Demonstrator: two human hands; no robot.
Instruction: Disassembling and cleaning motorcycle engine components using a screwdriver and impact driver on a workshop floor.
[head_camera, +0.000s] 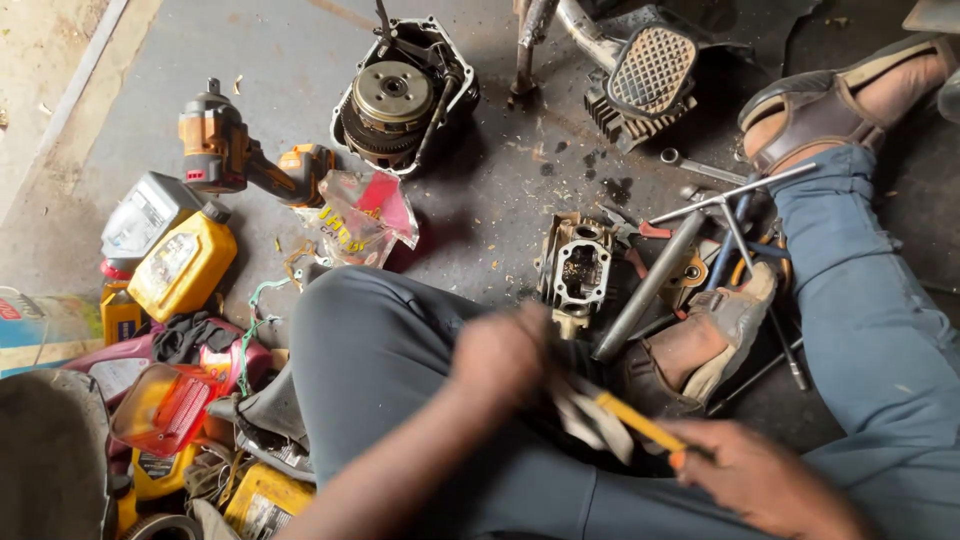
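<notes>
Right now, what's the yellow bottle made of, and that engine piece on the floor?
The yellow bottle looks like glossy plastic: smooth, evenly coloured, with a dark cap. The engine piece looks like cast metal, dull grey and grimy, probably aluminium, though the dirt leaves that open.

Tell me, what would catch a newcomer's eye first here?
Low in the middle, the blurred left hand and right hand meet over a yellow-handled tool above the person's lap. Up top lies a round engine part on the dark floor, with an orange power drill and yellow oil bottles at left.
</notes>
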